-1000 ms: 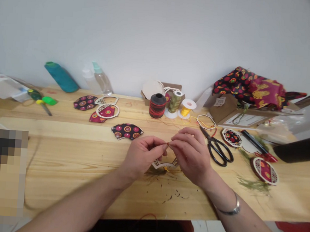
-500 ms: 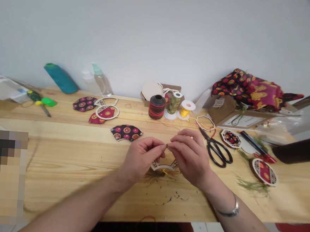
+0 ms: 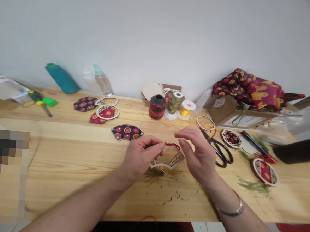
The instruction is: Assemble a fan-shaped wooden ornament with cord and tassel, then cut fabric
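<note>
Thumb and forefinger of my left hand (image 3: pixel 140 156) pinch a red cord (image 3: pixel 173 144), which runs out to the right. Just beneath lies a fan-shaped wooden frame (image 3: pixel 176 160) with lattice cut-outs, partly behind the left fingers. Yellow thread (image 3: pixel 162 170) is tied at its lower edge, above a green tassel (image 3: pixel 155 172). My right hand (image 3: pixel 198 158) is raised at the right of the frame, thumb and fingers apart, with nothing visible between them. A fan-shaped piece of patterned fabric (image 3: pixel 127 131) lies beyond the left hand.
Black-handled scissors (image 3: pixel 223 152) lie right of my right hand. Spools of red-black (image 3: pixel 157 108), green (image 3: pixel 173 105) and yellow thread (image 3: pixel 185 112) stand by the wall. A cardboard box (image 3: pixel 224 112) holds fabric. Round (image 3: pixel 264 171) and octagonal ornaments (image 3: pixel 231 139) lie at the right. Dark scraps (image 3: pixel 176 196) dot the table.
My right hand has come away from the left fingertips, moved right and opened. The red cord and more of the wooden frame now show between the hands. My left hand stays nearly in place.
</note>
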Demonstrator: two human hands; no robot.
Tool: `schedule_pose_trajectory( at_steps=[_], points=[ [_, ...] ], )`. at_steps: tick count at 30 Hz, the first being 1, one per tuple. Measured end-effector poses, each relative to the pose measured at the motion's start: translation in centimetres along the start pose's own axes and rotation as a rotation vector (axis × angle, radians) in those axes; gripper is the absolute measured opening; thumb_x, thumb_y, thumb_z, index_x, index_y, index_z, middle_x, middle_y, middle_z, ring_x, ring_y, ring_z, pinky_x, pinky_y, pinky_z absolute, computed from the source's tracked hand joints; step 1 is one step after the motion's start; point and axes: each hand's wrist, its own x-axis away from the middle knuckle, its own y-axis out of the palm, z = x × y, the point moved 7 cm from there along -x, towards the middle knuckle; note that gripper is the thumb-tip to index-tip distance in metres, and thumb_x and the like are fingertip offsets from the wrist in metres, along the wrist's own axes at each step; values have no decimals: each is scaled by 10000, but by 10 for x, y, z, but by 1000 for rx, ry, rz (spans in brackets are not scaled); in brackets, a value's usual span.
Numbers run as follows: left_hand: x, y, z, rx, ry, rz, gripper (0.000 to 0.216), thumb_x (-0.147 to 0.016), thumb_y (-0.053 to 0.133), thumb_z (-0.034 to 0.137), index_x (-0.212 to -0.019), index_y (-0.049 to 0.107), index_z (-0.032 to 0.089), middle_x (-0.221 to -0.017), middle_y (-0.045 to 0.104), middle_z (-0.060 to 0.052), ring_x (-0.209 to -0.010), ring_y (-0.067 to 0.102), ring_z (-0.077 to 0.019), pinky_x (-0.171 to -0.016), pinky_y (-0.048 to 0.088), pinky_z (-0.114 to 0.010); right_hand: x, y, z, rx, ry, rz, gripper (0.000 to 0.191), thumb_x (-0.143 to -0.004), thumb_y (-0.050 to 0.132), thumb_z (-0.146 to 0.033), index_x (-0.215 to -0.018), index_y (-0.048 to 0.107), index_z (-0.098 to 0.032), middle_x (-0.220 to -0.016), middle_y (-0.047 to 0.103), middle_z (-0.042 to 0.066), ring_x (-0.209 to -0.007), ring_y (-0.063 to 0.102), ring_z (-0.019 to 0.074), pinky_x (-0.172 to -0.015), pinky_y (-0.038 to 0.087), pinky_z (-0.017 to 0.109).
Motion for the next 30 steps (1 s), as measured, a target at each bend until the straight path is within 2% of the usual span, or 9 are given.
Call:
schedule_pose_trajectory(
  at_steps=[5, 10, 16, 25, 30],
  points=[
    [1, 2, 5, -77, 56, -1, 102, -707, 655, 223, -636, 673, 152, -530, 609, 23, -485, 515, -80, -478, 426, -183, 4, 14, 26, -200, 385, -140, 124, -835, 606, -294, -817, 672, -191, -798, 655, 44, -789, 591, 176, -717, 479, 331],
    [3, 4, 6, -126, 109, -14, 115, -721, 646, 223, -636, 676, 152, -537, 613, 21, -489, 513, -77, -473, 425, -174, 9, 24, 28, -297, 556, -218, 164, -779, 617, -332, -760, 644, -171, -748, 618, 33, -717, 538, 156, -621, 434, 284],
    [3, 6, 8, -159, 176, -33, 105, -740, 632, 196, -654, 680, 161, -560, 635, 20, -503, 538, -80, -492, 448, -173, 10, 27, 28, -365, 594, -230, 154, -744, 619, -322, -753, 624, -168, -763, 624, 32, -701, 541, 143, -617, 434, 276],
    [8, 9, 11, -193, 234, -29, 83, -739, 636, 186, -681, 695, 176, -590, 656, 16, -533, 568, -94, -512, 468, -181, 10, 29, 30, -337, 602, -238, 137, -735, 613, -307, -696, 608, -176, -775, 641, 38, -708, 552, 146, -640, 455, 287],
    [5, 7, 9, -175, 189, -17, 95, -730, 639, 213, -662, 692, 174, -556, 640, 15, -498, 549, -95, -485, 457, -189, 12, 28, 34, -410, 641, -234, 195, -784, 593, -361, -741, 637, -176, -762, 649, 31, -718, 576, 156, -662, 464, 297]
  ],
)
